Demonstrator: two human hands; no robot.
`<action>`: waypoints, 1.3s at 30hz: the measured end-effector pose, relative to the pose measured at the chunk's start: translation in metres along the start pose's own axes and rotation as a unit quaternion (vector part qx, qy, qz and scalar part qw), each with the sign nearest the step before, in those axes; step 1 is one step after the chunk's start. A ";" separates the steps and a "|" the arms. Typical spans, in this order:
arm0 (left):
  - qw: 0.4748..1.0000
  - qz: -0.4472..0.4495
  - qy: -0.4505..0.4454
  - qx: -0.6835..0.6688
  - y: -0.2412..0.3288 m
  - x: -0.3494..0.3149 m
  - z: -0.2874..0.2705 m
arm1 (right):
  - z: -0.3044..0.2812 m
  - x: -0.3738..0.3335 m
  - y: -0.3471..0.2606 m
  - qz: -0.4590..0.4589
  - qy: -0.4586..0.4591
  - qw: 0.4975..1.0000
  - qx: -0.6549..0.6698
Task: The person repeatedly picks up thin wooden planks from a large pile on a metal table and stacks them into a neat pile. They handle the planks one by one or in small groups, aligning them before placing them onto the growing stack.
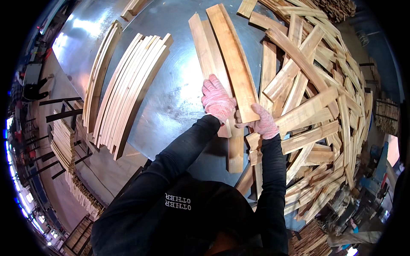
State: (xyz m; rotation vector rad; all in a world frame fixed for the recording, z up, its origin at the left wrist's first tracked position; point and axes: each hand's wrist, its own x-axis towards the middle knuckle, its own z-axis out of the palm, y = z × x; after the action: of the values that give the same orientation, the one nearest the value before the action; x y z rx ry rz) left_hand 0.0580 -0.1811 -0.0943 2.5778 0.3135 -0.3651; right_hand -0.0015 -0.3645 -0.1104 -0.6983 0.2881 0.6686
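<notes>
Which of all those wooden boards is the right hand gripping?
The broad, warm-brown board just right of the left hand; its near end sits in the right hand. The heaped boards lie unheld.

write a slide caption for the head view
Gloved left hand on boards, right hand holding another board by its near end, beside jumbled planks.

And it's black all over, a plain top (224, 200) with long, creased sleeves (179, 147)! There's white lettering (178, 202) in 2 short rows, and the left hand (218, 100) and right hand (265, 123) sport pinkish-red, white-flecked knit gloves (221, 106).
</notes>
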 end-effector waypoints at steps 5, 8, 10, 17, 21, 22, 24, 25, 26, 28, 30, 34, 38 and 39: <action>1.000 -0.011 -0.023 0.016 0.001 -0.004 -0.002 | -0.010 -0.033 0.022 -0.061 0.068 0.995 -0.031; 1.000 -0.010 0.004 -0.022 -0.032 -0.009 -0.002 | -0.012 -0.043 0.028 -0.086 0.104 0.990 -0.037; 0.997 -0.042 -0.043 -0.045 -0.049 -0.012 -0.020 | -0.011 -0.044 0.030 -0.098 0.106 0.988 -0.049; 0.993 -0.010 -0.057 -0.108 -0.071 -0.007 -0.090 | -0.021 -0.056 0.024 -0.219 0.089 0.813 -0.532; 0.970 0.182 0.067 -0.149 -0.064 0.052 -0.207 | -0.009 -0.040 0.042 -0.028 0.238 0.962 -0.133; 0.969 0.189 0.010 -0.161 -0.058 0.084 -0.244 | -0.012 -0.043 0.045 -0.035 0.264 0.948 -0.173; 0.972 0.193 0.113 -0.076 -0.083 0.176 -0.272 | -0.008 -0.041 0.046 -0.023 0.291 0.925 -0.245; 0.980 0.145 0.134 0.014 -0.091 0.220 -0.289 | -0.007 -0.040 0.046 -0.019 0.303 0.914 -0.269; 0.978 0.097 0.156 0.103 -0.094 0.260 -0.304 | -0.008 -0.041 0.046 -0.016 0.315 0.904 -0.290; 0.970 0.033 0.144 0.191 -0.096 0.332 -0.320 | -0.002 -0.041 0.046 -0.014 0.354 0.877 -0.324; 0.967 0.021 0.144 0.207 -0.100 0.390 -0.312 | 0.024 -0.038 0.037 0.024 0.414 0.828 -0.378; 0.964 -0.013 0.141 0.224 -0.102 0.465 -0.295 | -0.011 -0.058 0.060 -0.001 0.410 0.854 -0.320; 0.967 -0.013 0.069 0.247 -0.120 0.480 -0.298 | -0.040 -0.088 0.078 0.005 0.337 0.682 -0.649; 0.972 -0.022 0.041 0.231 -0.120 0.479 -0.299 | -0.072 -0.115 0.100 0.044 0.305 0.634 -0.709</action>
State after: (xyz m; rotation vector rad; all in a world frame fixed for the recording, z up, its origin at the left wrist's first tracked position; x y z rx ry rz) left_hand 0.5309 0.1476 -0.0512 3.0525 0.3480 -0.3851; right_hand -0.1560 -0.4093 -0.1609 -2.5020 0.3832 0.6425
